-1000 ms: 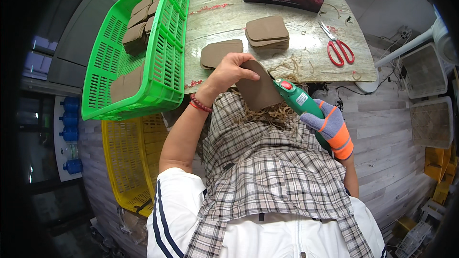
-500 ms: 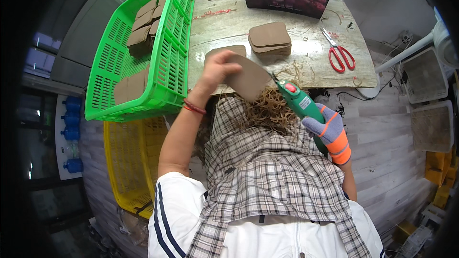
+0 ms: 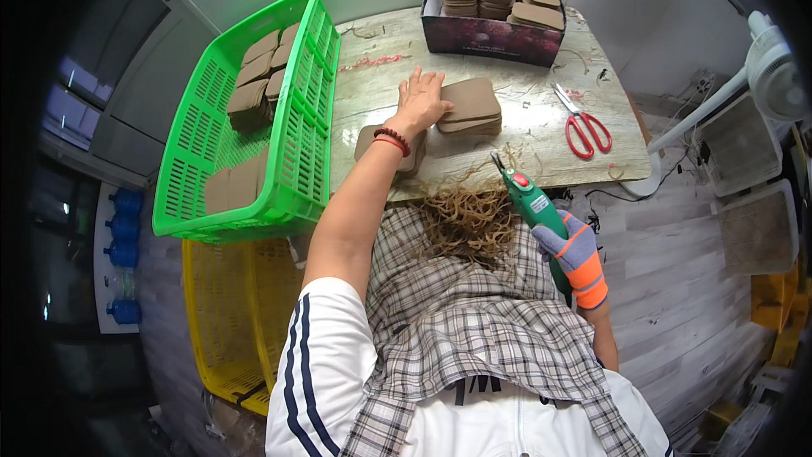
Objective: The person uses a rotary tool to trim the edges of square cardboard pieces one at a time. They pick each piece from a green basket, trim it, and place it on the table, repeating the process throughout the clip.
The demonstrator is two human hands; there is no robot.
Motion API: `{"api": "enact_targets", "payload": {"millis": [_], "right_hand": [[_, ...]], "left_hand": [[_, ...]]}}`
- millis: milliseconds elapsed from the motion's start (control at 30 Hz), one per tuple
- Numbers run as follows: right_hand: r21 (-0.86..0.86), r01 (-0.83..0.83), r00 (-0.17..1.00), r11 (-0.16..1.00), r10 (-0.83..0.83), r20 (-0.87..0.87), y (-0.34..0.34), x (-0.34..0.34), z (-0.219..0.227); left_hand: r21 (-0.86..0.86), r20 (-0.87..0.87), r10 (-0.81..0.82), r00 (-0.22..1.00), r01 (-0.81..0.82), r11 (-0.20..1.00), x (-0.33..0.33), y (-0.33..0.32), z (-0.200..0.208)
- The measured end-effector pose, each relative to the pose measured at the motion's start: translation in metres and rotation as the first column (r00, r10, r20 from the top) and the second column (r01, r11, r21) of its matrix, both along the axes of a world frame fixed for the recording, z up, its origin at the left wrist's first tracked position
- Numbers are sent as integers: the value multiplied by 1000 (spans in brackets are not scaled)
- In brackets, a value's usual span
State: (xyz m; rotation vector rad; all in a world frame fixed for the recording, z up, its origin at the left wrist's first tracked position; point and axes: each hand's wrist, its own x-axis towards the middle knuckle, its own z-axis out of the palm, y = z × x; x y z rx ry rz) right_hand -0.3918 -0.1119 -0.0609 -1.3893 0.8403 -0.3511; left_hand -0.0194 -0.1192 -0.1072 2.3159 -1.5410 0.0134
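My left hand, bare and with its fingers apart, reaches over the table beside a stack of tan rounded-corner pads. Its thumb is at the stack's left edge. Beneath my left wrist lies a second pile of the same pads, partly covered by the wrist. My right hand, in a grey and orange glove, is closed around a green electric cutter with a red button. The cutter's blades point up toward the table's front edge. Curly brown trimmings lie heaped on my checked apron.
A green crate holding stacked pads stands at the left, above a yellow crate. At the back of the table is a dark box of pads. Red-handled scissors lie at the right, near a white fan.
My left hand has let go of the pad it held and moved up and right to the stack. The cutter, still in my right hand, has come away from the pad.
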Motion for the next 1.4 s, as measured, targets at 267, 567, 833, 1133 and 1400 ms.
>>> {"api": "enact_targets", "payload": {"millis": [267,567,833,1133,1400], "right_hand": [[-13,65,998,998,-65,21,-8,-5,-13],[36,179,981,983,-181,65,-4,0,1],[-148,188,982,971,-185,31,5,5,19],[-31,181,979,983,-177,101,3,3,17],[-71,231,969,970,-222,111,-1,2,24]], "left_hand": [[-257,-111,15,994,-44,965,-18,-6,16],[-413,-806,-591,-42,-675,611,-106,28,31],[-282,-517,-787,-336,-802,527,-156,28,22],[-251,-484,-772,-413,-779,575,-177,25,12],[-263,-557,-681,-475,-677,687,-201,42,-10]]}}
